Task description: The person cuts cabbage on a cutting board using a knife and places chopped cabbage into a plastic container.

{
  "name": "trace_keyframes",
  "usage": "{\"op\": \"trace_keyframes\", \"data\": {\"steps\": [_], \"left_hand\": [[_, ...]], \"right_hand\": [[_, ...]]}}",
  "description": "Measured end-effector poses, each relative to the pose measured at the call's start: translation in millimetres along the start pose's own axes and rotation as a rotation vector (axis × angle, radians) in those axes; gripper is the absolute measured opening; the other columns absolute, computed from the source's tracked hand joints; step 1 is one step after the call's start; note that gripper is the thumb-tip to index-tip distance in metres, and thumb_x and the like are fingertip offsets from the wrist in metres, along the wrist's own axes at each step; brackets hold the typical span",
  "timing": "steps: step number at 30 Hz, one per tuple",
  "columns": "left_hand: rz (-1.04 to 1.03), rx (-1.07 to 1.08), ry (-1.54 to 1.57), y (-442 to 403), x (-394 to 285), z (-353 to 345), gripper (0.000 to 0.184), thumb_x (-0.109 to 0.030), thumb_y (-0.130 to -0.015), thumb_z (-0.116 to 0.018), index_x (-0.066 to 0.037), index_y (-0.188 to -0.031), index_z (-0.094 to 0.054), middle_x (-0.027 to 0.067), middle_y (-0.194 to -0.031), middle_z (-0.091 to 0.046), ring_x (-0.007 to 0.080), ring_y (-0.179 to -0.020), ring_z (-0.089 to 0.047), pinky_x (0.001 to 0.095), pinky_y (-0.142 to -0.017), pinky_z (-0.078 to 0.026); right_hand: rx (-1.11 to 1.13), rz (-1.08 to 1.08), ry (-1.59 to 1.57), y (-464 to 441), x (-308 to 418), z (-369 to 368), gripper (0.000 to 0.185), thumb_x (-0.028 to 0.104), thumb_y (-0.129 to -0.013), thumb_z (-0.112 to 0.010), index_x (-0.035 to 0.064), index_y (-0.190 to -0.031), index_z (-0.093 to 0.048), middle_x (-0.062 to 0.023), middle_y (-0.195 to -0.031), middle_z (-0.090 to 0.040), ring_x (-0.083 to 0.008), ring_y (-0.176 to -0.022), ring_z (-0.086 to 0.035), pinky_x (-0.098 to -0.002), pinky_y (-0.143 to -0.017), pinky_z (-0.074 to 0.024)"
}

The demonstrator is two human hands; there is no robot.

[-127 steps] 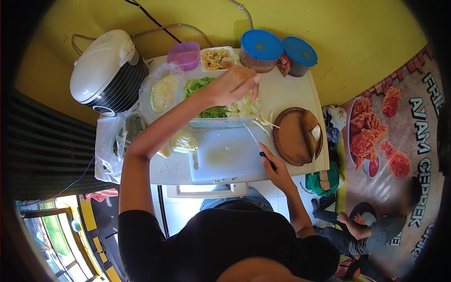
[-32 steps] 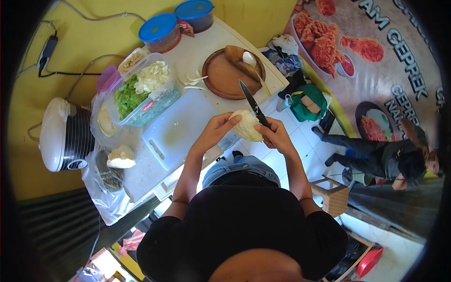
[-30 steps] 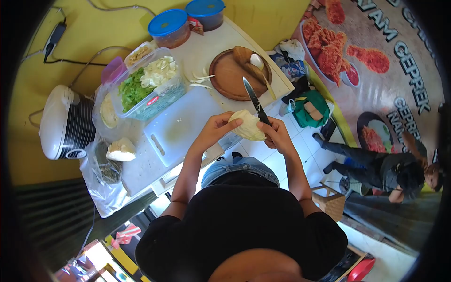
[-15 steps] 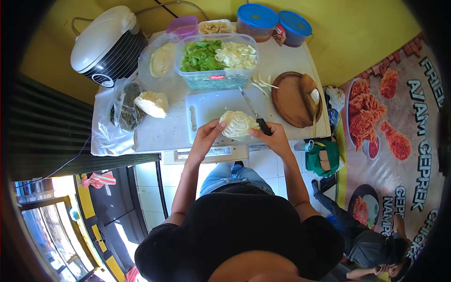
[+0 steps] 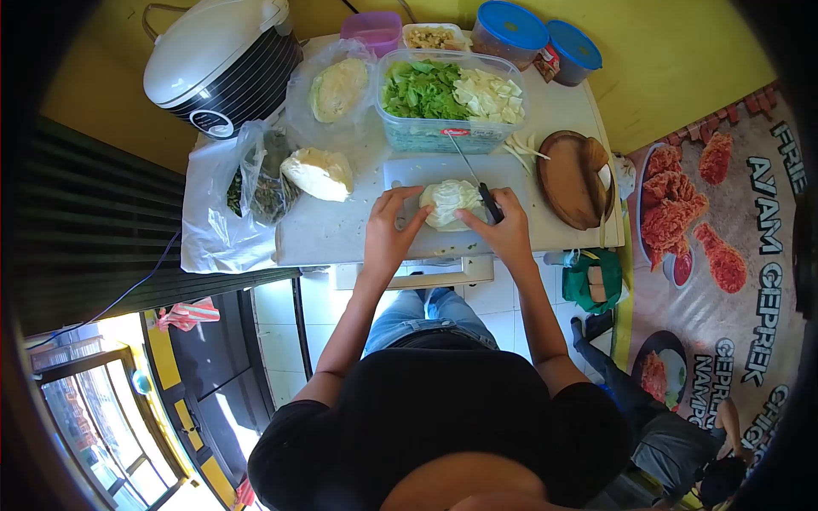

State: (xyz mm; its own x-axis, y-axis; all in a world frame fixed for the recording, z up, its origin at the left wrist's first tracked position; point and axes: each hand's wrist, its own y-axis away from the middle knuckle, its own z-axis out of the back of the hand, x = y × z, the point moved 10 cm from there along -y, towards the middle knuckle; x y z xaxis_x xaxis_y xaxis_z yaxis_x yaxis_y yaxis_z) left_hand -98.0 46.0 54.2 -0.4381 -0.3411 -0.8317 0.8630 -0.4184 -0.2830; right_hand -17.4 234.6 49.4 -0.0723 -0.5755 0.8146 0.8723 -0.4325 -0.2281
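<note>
A pale cut cabbage piece (image 5: pixel 450 203) rests on the white cutting board (image 5: pixel 402 173), its layered leaves facing up. My left hand (image 5: pixel 394 228) is curved at its left edge, thumb and fingertips against it. My right hand (image 5: pixel 506 228) grips the black-handled knife (image 5: pixel 489 203), blade pointing away toward the clear tub. The right thumb presses the cabbage's right side. Behind the board, the clear tub (image 5: pixel 443 132) holds chopped green leaves (image 5: pixel 422 90) and chopped pale cabbage (image 5: pixel 490 95). Another cabbage chunk (image 5: pixel 317 175) lies left of the board.
A round wooden board (image 5: pixel 562 179) and pale strips (image 5: pixel 521 149) lie right. Plastic bags (image 5: pixel 213 221) and a rice cooker (image 5: pixel 226 72) stand left. Blue-lidded containers (image 5: pixel 511 34) are at the back. Another person (image 5: pixel 673 443) is at lower right.
The cabbage piece, held tilted at the board's near edge before, now sits flatter on the board. My left fingers have spread wider around its side. The head view has shifted.
</note>
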Motion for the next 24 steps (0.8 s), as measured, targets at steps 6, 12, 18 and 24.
{"op": "trace_keyframes", "data": {"steps": [6,12,18,24], "left_hand": [[-0.129,0.116,0.097,4,-8,-16,0.032,-0.012,-0.084,-0.070,-0.005,-0.115,-0.063,0.0148,-0.122,-0.060,0.0332,-0.115,-0.056,0.0390,-0.095,-0.047],[-0.200,0.192,0.111,4,-17,-32,0.030,-0.010,-0.086,-0.067,-0.003,-0.115,-0.061,0.0137,-0.126,-0.059,0.0327,-0.119,-0.055,0.0420,-0.101,-0.043],[-0.302,0.086,-0.138,6,-27,-36,0.024,-0.016,-0.085,-0.068,-0.007,-0.107,-0.063,0.0066,-0.117,-0.062,0.0294,-0.109,-0.057,0.0520,-0.107,-0.032],[-0.334,0.024,-0.455,17,-48,-52,0.033,-0.026,-0.085,-0.068,-0.012,-0.114,-0.064,-0.0002,-0.115,-0.061,0.0223,-0.102,-0.055,0.0510,-0.111,-0.026]], "right_hand": [[-0.028,-0.088,-0.030,9,-2,3,0.050,0.034,-0.069,-0.085,-0.0017,-0.095,-0.063,-0.0035,-0.083,-0.055,-0.0104,-0.061,-0.050,-0.0250,-0.053,-0.0423],[0.042,-0.188,-0.117,12,-13,7,0.054,0.035,-0.069,-0.085,-0.0014,-0.101,-0.061,-0.0044,-0.083,-0.058,-0.0104,-0.060,-0.050,-0.0239,-0.054,-0.0426],[0.143,-0.149,-0.009,16,-10,12,0.049,0.028,-0.073,-0.082,-0.0024,-0.104,-0.059,-0.0089,-0.084,-0.063,-0.0128,-0.066,-0.054,-0.0268,-0.062,-0.0467],[0.059,-0.153,-0.167,18,-50,21,0.052,0.020,-0.074,-0.080,0.0022,-0.119,-0.060,-0.0086,-0.084,-0.064,-0.0129,-0.072,-0.057,-0.0264,-0.066,-0.0474]]}}
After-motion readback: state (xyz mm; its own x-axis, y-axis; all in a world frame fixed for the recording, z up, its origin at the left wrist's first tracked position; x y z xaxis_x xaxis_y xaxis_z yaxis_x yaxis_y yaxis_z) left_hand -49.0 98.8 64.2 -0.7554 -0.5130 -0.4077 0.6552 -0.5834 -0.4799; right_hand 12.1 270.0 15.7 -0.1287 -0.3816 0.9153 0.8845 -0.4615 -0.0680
